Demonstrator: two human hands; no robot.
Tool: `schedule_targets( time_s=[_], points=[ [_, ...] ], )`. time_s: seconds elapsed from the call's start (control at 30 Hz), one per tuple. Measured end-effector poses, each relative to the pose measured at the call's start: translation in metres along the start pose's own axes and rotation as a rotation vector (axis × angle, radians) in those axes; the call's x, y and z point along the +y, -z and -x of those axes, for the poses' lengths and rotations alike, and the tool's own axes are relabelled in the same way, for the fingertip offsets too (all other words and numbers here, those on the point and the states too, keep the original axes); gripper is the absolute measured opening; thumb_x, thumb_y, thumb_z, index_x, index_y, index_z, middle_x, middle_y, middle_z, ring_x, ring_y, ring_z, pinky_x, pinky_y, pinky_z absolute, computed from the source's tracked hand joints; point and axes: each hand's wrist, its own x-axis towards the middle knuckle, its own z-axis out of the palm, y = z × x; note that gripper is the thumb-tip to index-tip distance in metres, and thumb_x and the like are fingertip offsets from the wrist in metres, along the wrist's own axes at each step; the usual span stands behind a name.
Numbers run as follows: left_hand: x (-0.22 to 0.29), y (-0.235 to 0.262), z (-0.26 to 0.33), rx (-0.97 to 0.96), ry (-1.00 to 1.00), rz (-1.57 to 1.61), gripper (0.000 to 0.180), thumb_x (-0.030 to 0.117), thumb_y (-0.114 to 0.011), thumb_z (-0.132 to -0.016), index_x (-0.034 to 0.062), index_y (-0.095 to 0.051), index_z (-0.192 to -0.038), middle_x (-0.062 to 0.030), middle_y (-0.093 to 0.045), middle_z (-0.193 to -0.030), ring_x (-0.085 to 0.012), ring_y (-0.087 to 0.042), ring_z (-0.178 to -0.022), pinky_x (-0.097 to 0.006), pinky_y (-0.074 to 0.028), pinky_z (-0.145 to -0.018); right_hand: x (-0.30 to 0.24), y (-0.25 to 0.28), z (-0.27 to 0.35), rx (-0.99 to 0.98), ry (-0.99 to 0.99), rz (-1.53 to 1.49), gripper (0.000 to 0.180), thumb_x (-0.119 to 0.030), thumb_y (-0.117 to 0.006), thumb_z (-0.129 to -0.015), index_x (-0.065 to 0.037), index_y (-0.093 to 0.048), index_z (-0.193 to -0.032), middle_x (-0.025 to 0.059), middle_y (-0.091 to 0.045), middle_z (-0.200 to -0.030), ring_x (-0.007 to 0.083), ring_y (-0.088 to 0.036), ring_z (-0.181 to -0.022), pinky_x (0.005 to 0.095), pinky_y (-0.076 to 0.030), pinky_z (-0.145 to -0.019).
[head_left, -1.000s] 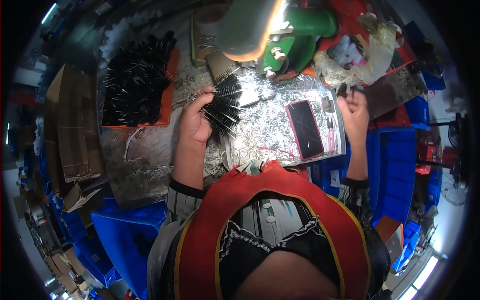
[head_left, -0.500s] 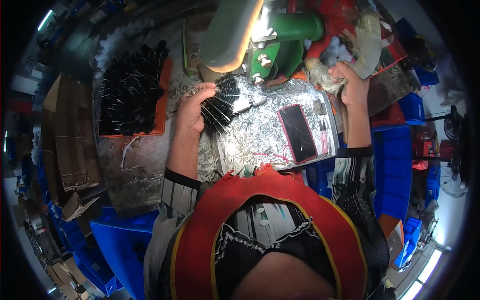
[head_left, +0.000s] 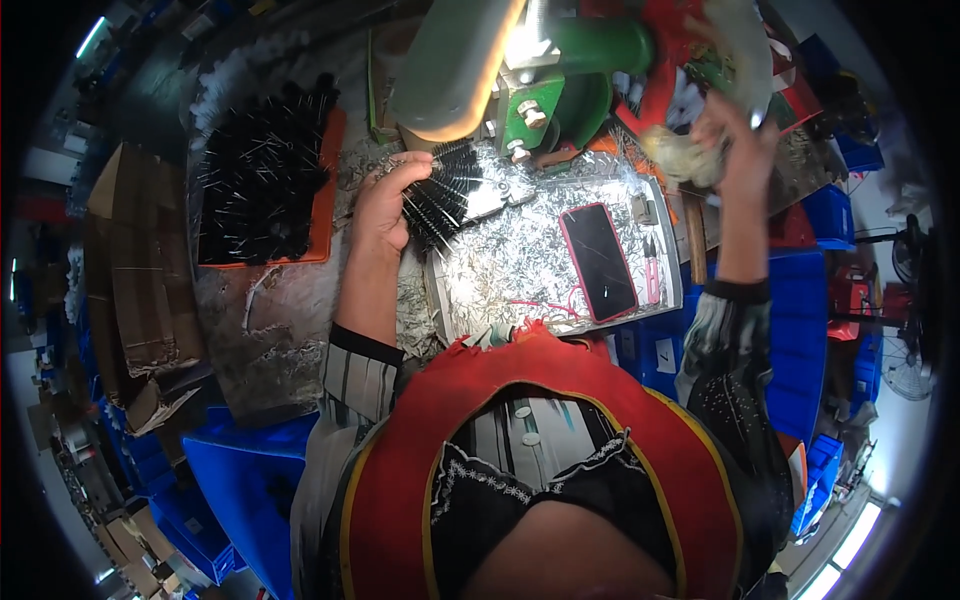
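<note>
At a cluttered bench, the left hand (head_left: 380, 205) pinches a fan of black brushes (head_left: 445, 195) beside the green machine (head_left: 545, 90); light and springy, they look best gripped by the wire stems. The right hand (head_left: 735, 145) closes fingers around pale fibre (head_left: 680, 155), far right.
</note>
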Motion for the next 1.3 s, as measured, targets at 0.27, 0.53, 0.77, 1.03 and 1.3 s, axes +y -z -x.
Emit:
schedule_targets(
  time_s=[0.27, 0.53, 0.77, 1.03, 1.3],
  points=[
    [0.001, 0.004, 0.005, -0.119, 0.062, 0.217, 0.014, -0.004, -0.059, -0.069, 0.003, -0.059, -0.082, -0.0093, -0.062, -0.08, -0.0182, -0.061, -0.069, -0.03, -0.053, -0.062, 0.02, -0.006, 0.016, 0.228, -0.322, -0.186, 0.007, 0.001, -0.058, -0.069, 0.003, -0.053, -0.063, 0.0096, -0.051, -0.056, 0.0187, -0.052, -0.051, 0.0284, -0.042, -0.05],
    [-0.004, 0.003, -0.003, -0.115, 0.035, 0.257, 0.015, -0.006, -0.058, -0.07, 0.0028, -0.058, -0.082, -0.0111, -0.062, -0.081, -0.0189, -0.061, -0.072, -0.03, -0.053, -0.064, -0.056, 0.001, -0.029, -0.106, -0.429, 0.057, 0.023, -0.018, -0.062, -0.072, -0.003, -0.052, -0.058, 0.0062, -0.045, -0.046, 0.0173, -0.05, -0.047, 0.0274, -0.041, -0.051],
    [-0.001, 0.0, -0.002, -0.12, 0.038, 0.257, 0.015, -0.006, -0.057, -0.07, 0.0025, -0.058, -0.083, -0.0125, -0.063, -0.084, -0.0201, -0.061, -0.072, -0.031, -0.053, -0.065, 0.044, -0.012, 0.031, 0.102, 0.122, -0.15, 0.007, -0.001, -0.056, -0.071, 0.004, -0.056, -0.067, 0.0117, -0.057, -0.063, 0.0165, -0.054, -0.051, 0.0252, -0.041, -0.048],
    [-0.011, 0.009, 0.001, -0.094, -0.052, 0.344, 0.017, -0.007, -0.056, -0.071, 0.0027, -0.057, -0.085, -0.0138, -0.063, -0.088, -0.0213, -0.06, -0.083, -0.032, -0.051, -0.075, -0.005, -0.007, 0.007, 0.183, -0.438, -0.079, 0.015, -0.01, -0.061, -0.07, 0.003, -0.055, -0.064, 0.0109, -0.051, -0.055, 0.0174, -0.051, -0.05, 0.0288, -0.042, -0.051],
    [-0.011, 0.0, -0.004, -0.066, -0.079, 0.316, 0.018, -0.008, -0.056, -0.07, 0.0026, -0.057, -0.086, -0.0137, -0.062, -0.09, -0.0218, -0.06, -0.085, -0.032, -0.05, -0.078, -0.057, -0.005, -0.025, -0.003, -0.317, 0.002, 0.019, -0.015, -0.063, -0.071, -0.002, -0.053, -0.061, 0.0075, -0.049, -0.05, 0.0161, -0.049, -0.044, 0.0283, -0.041, -0.047]
  ],
)
